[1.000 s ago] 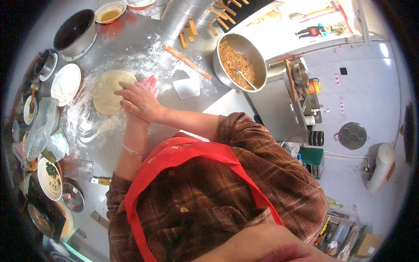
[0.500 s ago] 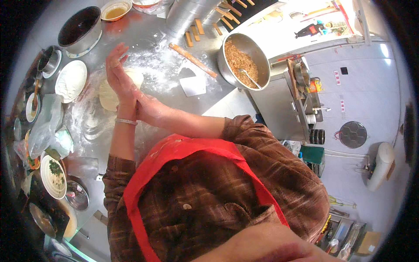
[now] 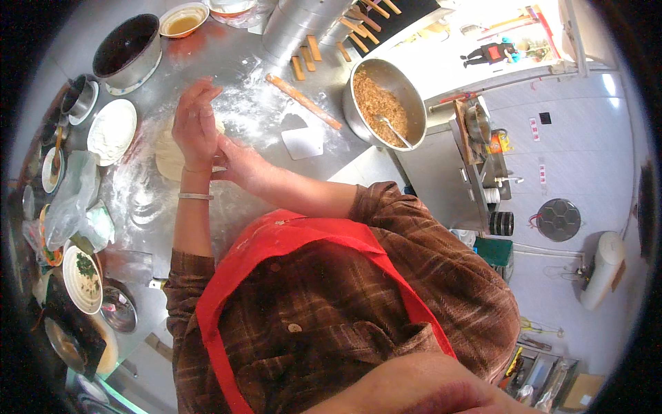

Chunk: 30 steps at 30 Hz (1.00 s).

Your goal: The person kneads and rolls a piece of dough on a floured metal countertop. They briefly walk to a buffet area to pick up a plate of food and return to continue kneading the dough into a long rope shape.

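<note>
My left hand (image 3: 196,127) is raised over the floured steel table with its fingers loosely bent and apart, nothing in them. A pale bracelet circles that wrist. My right hand (image 3: 240,163) reaches across from the right, its thumb and fingers closed against the heel and wrist of my left hand. A flat pale sheet of dough (image 3: 167,157) lies on the table under my left hand, partly hidden by it. Beyond my hands rest a wooden rolling pin (image 3: 303,101) and a white scraper (image 3: 303,143).
A large steel bowl of brown filling (image 3: 379,103) with a spoon stands to the right. At left are a bowl of white flour (image 3: 112,132), a deep pot (image 3: 127,52), a plastic bag (image 3: 72,186) and a dish with chopped greens (image 3: 83,279). A cleaver (image 3: 127,267) lies nearer.
My left hand has turned and its fingers have bent more. My right hand has shifted slightly, still against the left wrist. The things on the table stay put.
</note>
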Each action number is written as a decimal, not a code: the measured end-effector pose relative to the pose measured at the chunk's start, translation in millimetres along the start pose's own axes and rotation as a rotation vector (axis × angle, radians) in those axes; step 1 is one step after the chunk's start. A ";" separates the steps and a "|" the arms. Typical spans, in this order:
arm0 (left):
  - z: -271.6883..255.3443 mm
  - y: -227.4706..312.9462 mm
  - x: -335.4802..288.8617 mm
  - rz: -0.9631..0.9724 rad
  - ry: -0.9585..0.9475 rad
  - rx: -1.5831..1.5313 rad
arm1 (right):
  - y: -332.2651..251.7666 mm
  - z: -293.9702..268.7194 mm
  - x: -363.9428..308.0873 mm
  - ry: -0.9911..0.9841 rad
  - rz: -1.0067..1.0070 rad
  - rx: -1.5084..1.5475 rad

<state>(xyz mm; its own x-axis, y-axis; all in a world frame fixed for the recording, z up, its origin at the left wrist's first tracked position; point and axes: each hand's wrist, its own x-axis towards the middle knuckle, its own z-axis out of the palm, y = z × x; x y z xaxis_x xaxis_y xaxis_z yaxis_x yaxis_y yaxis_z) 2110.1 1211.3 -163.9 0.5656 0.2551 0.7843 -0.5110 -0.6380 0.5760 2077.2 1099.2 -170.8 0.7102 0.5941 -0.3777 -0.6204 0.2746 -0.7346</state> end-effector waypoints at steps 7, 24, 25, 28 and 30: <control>5.7 27.3 -3.6 0.106 -0.171 0.030 | -7.7 -8.5 -8.9 -0.059 -0.001 -0.114; -9.2 46.9 -10.0 0.281 -0.254 0.000 | -6.4 -14.0 -2.7 -0.162 -0.066 -0.169; -10.6 47.6 -10.9 0.247 -0.263 -0.007 | -6.4 -13.4 -2.4 -0.161 -0.064 -0.167; -10.8 40.3 -11.4 0.287 -0.217 -0.006 | -6.9 -16.9 -5.8 -0.147 -0.059 -0.183; -13.0 24.2 -16.3 0.247 -0.217 0.083 | -8.2 -20.4 -10.4 -0.127 -0.062 -0.216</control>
<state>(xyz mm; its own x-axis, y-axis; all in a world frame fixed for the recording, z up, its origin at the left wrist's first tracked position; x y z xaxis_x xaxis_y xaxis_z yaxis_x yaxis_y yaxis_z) 2080.1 1201.1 -159.7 0.5602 -0.0697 0.8254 -0.6008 -0.7202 0.3469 2081.7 1075.3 -172.4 0.6887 0.6753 -0.2640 -0.4817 0.1539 -0.8627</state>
